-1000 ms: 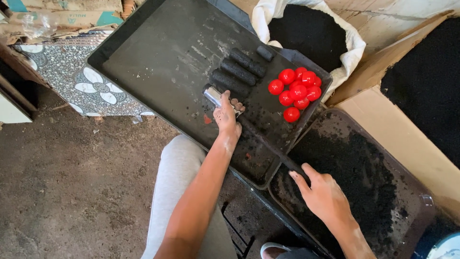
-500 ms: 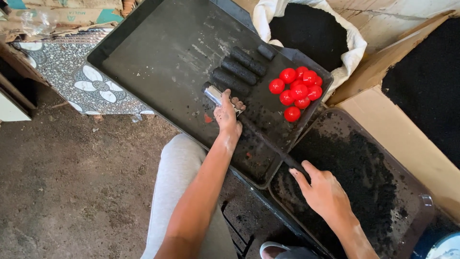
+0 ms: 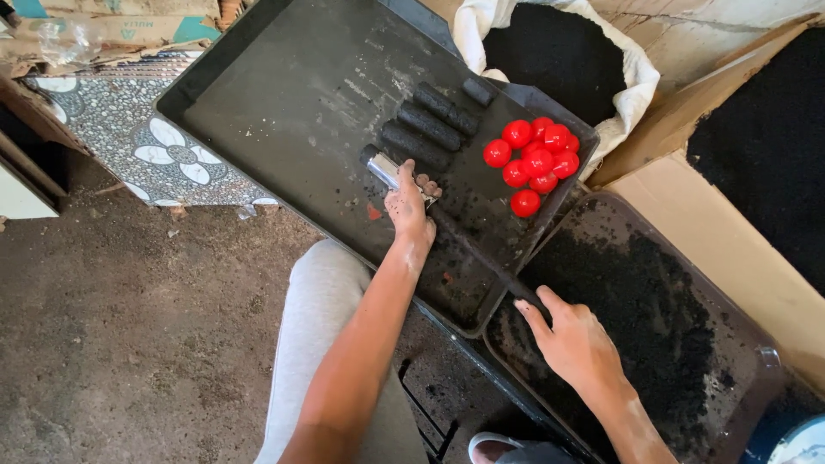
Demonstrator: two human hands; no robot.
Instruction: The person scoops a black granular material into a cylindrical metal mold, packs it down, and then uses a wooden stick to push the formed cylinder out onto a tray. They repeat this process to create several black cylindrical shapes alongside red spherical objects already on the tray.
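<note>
My left hand (image 3: 409, 204) grips a short shiny metal tube (image 3: 384, 167) that lies on a large black tray (image 3: 284, 94), its end pointing toward a row of black powder cylinders (image 3: 430, 125). A cluster of red round caps (image 3: 534, 159) sits at the tray's right corner. My right hand (image 3: 571, 339) rests with fingers spread on the rim of a second black tray (image 3: 679, 344) dusted with black powder, holding nothing that I can see.
A white sack of black powder (image 3: 559, 60) stands behind the trays. Cardboard with more black powder (image 3: 765, 137) lies at right. A patterned tile slab (image 3: 112, 129) sits left on the concrete floor (image 3: 129, 326). My grey-trousered knee (image 3: 318, 318) is below.
My right hand has slid slightly left along the second tray's rim. My left hand stays on the metal tube in nearly the same place.
</note>
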